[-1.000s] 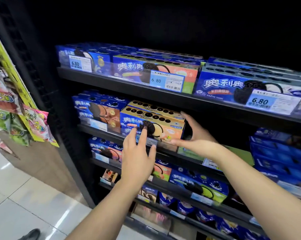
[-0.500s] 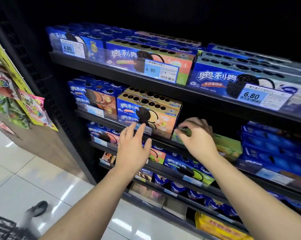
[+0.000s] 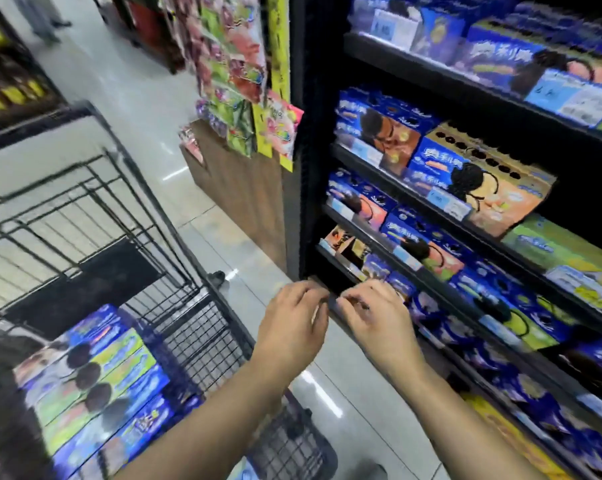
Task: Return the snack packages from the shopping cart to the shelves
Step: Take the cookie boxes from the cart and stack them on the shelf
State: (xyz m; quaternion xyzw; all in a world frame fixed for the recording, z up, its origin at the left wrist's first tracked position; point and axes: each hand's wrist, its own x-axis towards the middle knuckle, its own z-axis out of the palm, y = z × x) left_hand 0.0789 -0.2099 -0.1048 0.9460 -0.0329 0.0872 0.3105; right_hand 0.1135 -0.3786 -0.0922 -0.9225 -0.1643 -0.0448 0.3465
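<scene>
Several blue and green cookie boxes point(image 3: 95, 386) lie stacked in the black wire shopping cart point(image 3: 174, 265) at lower left. The dark shelves point(image 3: 431, 202) on the right hold rows of blue, orange and green cookie boxes, among them an orange box point(image 3: 490, 188) and a green box point(image 3: 562, 254). My left hand point(image 3: 292, 323) and my right hand point(image 3: 375, 317) hang side by side in the air between cart and shelves. Their fingers are loosely curled and hold nothing. The frame is blurred by motion.
Candy bags point(image 3: 237, 71) hang on a yellow strip at the shelf's left end, above a wooden panel point(image 3: 237, 181). Shiny tiled floor point(image 3: 133, 84) runs between the cart and another shelf unit at far left. A person's legs stand far up the aisle.
The view swung left and down, bringing the cart into sight. Both hands left the orange and green boxes on the shelf and dropped toward the cart, empty.
</scene>
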